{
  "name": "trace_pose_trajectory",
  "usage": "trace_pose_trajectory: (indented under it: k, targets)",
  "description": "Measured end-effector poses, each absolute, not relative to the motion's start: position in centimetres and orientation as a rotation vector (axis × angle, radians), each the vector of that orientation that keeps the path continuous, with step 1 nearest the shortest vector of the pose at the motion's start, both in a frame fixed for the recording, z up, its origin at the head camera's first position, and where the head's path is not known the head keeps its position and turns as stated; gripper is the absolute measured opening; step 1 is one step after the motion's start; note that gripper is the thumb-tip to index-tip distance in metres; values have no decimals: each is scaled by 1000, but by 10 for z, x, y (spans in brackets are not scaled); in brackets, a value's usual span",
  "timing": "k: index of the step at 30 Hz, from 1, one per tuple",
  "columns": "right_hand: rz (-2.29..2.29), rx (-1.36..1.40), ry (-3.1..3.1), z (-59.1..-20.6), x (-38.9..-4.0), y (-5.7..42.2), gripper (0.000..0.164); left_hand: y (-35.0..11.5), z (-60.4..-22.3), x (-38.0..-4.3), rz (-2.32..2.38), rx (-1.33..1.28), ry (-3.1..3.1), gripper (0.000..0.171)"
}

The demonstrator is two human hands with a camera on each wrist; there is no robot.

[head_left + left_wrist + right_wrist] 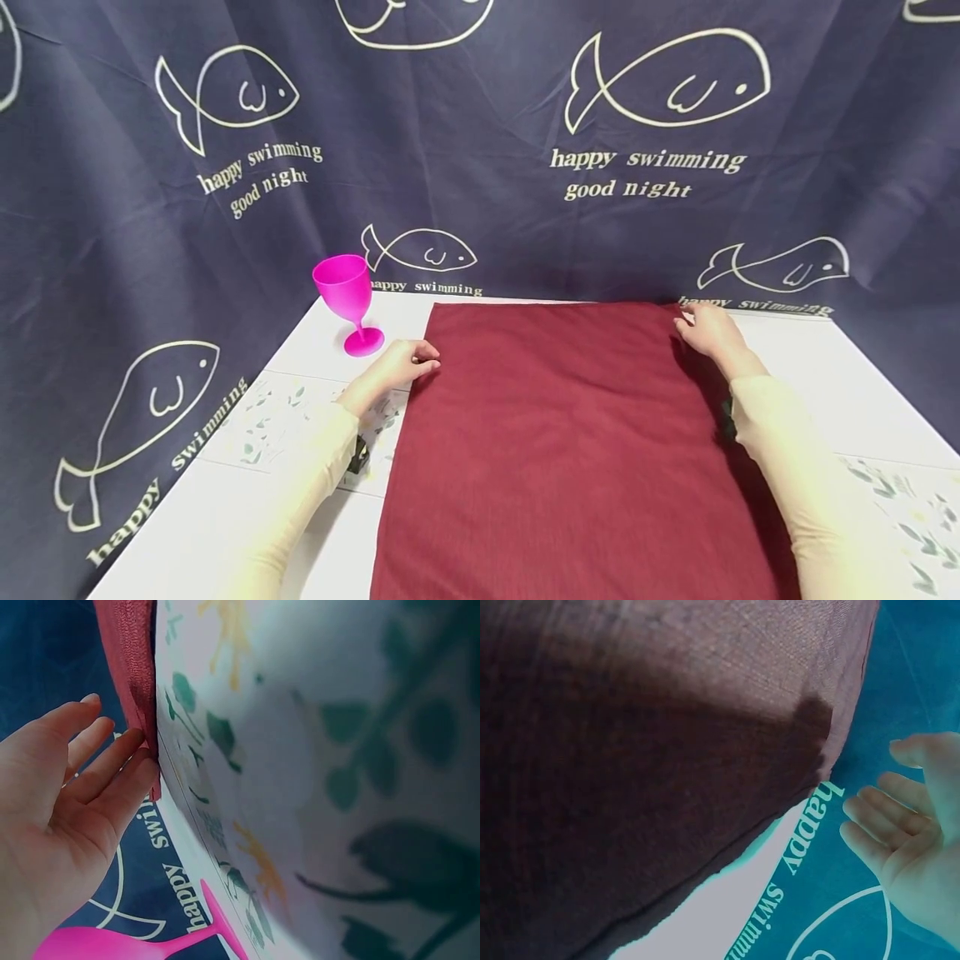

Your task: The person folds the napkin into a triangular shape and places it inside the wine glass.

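A dark red cloth (555, 450) lies spread over the table, its far edge near the back. My left hand (397, 362) is at the cloth's left edge. In the left wrist view that hand (82, 787) has loosely bent fingers, with the fingertips right at the red hem (133, 667). At the far right corner of the cloth is my right hand (711, 328). The right wrist view shows this hand (915, 832) with relaxed, spread fingers beside the cloth (667, 750), a visible gap between them and the corner.
A bright pink goblet (347, 287) stands upright at the back left, close to my left hand. The white table (810, 358) bears bands of leaf print. Behind and around it hangs a dark blue curtain (495, 117) with white fish drawings and lettering.
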State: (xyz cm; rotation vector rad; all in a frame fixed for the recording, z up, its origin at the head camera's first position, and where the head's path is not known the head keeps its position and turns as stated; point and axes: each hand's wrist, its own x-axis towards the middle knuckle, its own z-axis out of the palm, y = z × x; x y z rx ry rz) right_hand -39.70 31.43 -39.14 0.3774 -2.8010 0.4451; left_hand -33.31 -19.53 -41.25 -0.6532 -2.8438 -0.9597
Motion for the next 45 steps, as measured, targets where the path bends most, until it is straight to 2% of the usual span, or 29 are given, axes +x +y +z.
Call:
trace_pose_trajectory:
  k: [16,34,45]
  targets:
    - [548,407,-2796,-412,-410,328,37,-192,-422,-330,-1050,-622,-2862,13]
    - [578,416,-2821,-413,-426,320,39,-196,-419,-334,-1052,-617,-2848,12]
    - [544,390,-2881,-414,-429,315,47,-197,-419,-336,-1031,-604,-2845,12]
